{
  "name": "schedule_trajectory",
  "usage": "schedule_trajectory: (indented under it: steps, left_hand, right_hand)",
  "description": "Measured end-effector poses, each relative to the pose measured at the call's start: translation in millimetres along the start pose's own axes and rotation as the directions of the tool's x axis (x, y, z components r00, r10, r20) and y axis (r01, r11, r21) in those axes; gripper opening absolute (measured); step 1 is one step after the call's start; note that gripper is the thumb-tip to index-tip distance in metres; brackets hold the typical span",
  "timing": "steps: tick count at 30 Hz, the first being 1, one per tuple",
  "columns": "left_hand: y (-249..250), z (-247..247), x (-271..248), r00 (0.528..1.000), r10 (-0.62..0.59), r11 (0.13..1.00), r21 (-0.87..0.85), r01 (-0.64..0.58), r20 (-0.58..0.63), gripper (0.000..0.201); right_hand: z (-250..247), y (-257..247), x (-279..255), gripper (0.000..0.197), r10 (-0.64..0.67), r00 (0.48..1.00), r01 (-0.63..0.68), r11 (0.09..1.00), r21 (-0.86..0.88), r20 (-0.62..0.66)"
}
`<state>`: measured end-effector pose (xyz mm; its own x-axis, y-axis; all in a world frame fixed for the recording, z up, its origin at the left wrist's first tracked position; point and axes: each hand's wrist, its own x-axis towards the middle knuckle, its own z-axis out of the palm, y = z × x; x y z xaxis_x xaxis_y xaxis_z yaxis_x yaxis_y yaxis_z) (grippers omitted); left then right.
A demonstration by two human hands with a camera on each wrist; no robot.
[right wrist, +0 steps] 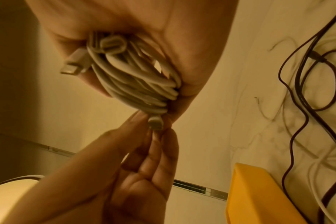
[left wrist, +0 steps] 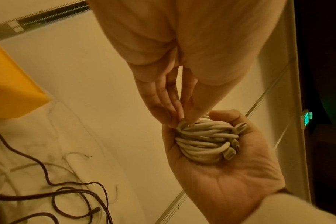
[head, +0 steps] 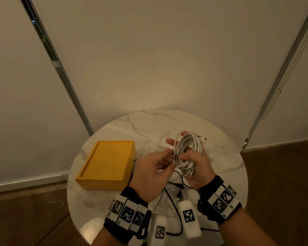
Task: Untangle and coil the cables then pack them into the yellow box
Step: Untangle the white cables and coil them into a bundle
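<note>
I see both forearms reaching in from the near edge, each wrist wrapped in a black band carrying white marker blocks. My view has the right hand (head: 194,164) held palm-up, right of centre, fingers extended toward the far side and thumb curled over the white cable coil (head: 187,153) that sits in its palm. The left hand (head: 149,174) is just left of it, fingertips (right wrist: 144,121) pinching a cable end at the coil's edge.
</note>
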<state>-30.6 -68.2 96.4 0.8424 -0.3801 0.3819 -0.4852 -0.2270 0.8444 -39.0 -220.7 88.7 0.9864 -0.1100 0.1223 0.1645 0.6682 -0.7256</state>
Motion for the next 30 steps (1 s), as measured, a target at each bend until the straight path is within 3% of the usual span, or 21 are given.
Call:
schedule_trajectory:
  steps: [5, 8, 11, 13, 15, 17, 19, 21, 27, 30]
  left_hand:
    - [-1, -1, 1, 0.994, 0.052, 0.986, 0.154, -0.066, 0.099, 0.02]
    - [2, -1, 1, 0.994, -0.059, 0.997, 0.062, 0.053, 0.091, 0.019]
    - [7, -6, 2, 0.986, -0.147, 0.989, -0.005, 0.148, 0.077, 0.021]
    - [6, -9, 4, 0.994, -0.109, 0.991, 0.085, 0.106, 0.025, 0.028]
    - [4, -13, 5, 0.999, -0.047, 0.982, 0.184, 0.041, 0.027, 0.052]
    - [2, -18, 7, 0.99, 0.013, 0.977, 0.21, -0.043, 0.143, 0.079]
    - [3, -18, 9, 0.963, 0.076, 0.972, 0.198, -0.129, 0.258, 0.091]
    - [3, -15, 9, 0.953, 0.109, 0.976, 0.152, -0.157, 0.283, 0.092]
    - [0, -16, 11, 0.965, 0.054, 0.989, 0.121, -0.087, 0.257, 0.088]
    - [-4, -15, 13, 0.956, 0.053, 0.994, 0.074, -0.078, 0.29, 0.089]
  right_hand:
    - [-5, 4, 1, 0.064, 0.035, 0.999, -0.038, 0.991, -0.126, -0.027]
    - [-5, 5, 1, 0.047, -0.004, 0.997, -0.009, 0.984, -0.179, -0.072]
    - [-7, 5, 2, 0.059, 0.022, 0.997, -0.027, 0.998, -0.056, -0.076]
    - [-9, 6, 4, 0.064, 0.022, 0.996, -0.028, 0.997, -0.075, -0.081]
    - [-9, 7, 4, 0.062, 0.031, 0.997, -0.041, 0.988, -0.148, -0.07]
    - [-8, 8, 3, 0.056, 0.095, 0.995, -0.1, 0.981, -0.168, -0.039]
    - [-8, 9, 2, 0.045, 0.16, 0.987, -0.157, 0.972, -0.175, 0.008]
    - [-6, 11, 1, 0.043, 0.178, 0.983, -0.166, 0.963, -0.214, 0.038]
    - [-10, 22, 3, 0.044, 0.162, 0.987, -0.161, 0.948, -0.274, -0.019]
    - [-10, 24, 3, 0.029, 0.166, 0.986, -0.16, 0.954, -0.255, 0.002]
